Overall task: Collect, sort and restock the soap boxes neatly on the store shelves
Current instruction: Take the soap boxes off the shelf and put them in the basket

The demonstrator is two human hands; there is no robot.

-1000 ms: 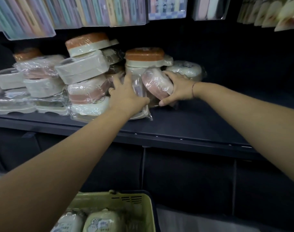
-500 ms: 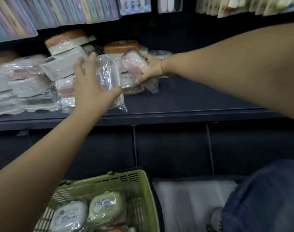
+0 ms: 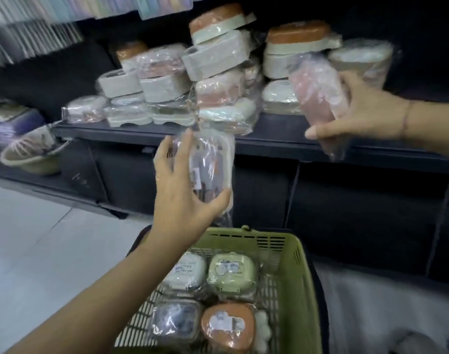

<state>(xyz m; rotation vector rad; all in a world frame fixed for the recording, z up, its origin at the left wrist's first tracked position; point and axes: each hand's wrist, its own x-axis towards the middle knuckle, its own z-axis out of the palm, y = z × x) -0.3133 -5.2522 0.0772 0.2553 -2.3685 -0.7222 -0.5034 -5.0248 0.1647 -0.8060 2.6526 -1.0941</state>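
Observation:
My left hand (image 3: 182, 198) grips a clear-wrapped soap box (image 3: 210, 164) held upright in the air, below the shelf edge and above the green basket (image 3: 302, 277). My right hand (image 3: 358, 111) holds a pink wrapped soap box (image 3: 318, 93) at the right end of the stack, just over the dark shelf (image 3: 269, 141). Several wrapped soap boxes (image 3: 213, 72), white, pink and orange, are piled unevenly on that shelf. The basket contains several boxes, among them a white one (image 3: 187, 272), a pale green one (image 3: 231, 274) and an orange one (image 3: 228, 325).
Dark cabinet panels (image 3: 346, 213) run below the shelf. A small bowl-shaped item (image 3: 31, 157) hangs off the shelf's left end. Pale floor (image 3: 39, 251) lies at the left, a white cloth (image 3: 371, 302) right of the basket. Packaged goods (image 3: 77, 11) hang above.
My left hand has pulled the clear-wrapped box off the shelf and lowered it toward the basket. My right hand still holds the pink box. The view has swung right and down.

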